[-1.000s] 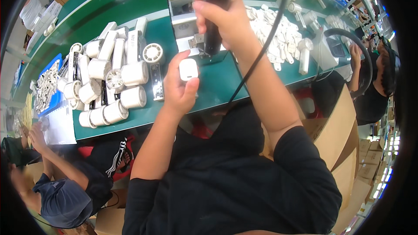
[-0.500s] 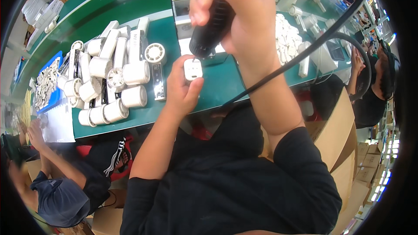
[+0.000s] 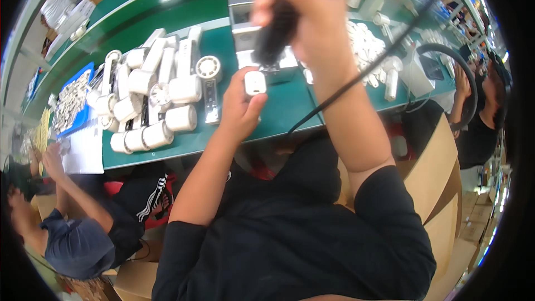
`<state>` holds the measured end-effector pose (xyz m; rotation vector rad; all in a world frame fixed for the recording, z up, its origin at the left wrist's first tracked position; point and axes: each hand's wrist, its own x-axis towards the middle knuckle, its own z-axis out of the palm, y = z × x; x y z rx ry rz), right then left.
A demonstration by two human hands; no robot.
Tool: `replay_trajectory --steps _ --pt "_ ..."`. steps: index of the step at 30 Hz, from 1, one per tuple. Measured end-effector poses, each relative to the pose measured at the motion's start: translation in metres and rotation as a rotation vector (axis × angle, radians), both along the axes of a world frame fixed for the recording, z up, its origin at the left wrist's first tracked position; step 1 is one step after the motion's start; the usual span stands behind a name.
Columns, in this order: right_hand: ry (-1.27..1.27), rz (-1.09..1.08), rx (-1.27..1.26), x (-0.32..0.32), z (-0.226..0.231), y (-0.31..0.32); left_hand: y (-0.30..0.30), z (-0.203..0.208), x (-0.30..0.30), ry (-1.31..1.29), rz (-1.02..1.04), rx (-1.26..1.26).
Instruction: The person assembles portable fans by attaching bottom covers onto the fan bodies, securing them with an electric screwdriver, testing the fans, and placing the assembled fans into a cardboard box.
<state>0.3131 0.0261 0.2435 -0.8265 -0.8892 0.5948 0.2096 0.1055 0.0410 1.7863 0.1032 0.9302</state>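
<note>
While the left hand (image 3: 237, 114) grasps a small white part (image 3: 255, 83) above the green surface (image 3: 278, 111), the right hand (image 3: 304, 17) clenches a black corded driver (image 3: 276, 33) just over it, fastening apparently unfinished, finished white cylinders (image 3: 153, 106) piled left.

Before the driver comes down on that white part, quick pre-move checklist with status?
1. Left hand grips the small white part: ok, thumb and fingers around it.
2. Right hand holds the black powered screwdriver: ok, fist closed on the body.
3. Tool tip seated on the part: cannot tell, the tip is blurred just above it.
4. Black cord clear of the part: ok, it trails off to the right.
5. Finished white cylindrical units away from the work spot: ok, piled to the left on the green bench.
</note>
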Motion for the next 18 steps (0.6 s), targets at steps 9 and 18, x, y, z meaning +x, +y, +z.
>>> replay_trajectory --steps 9,18 --pt "0.08 0.022 0.157 0.133 -0.044 -0.028 -0.051 0.075 -0.052 0.126 0.086 0.158" --pt "-0.135 0.002 -0.015 0.125 -0.067 0.013 -0.115 0.156 -0.361 0.232 0.536 -0.004"
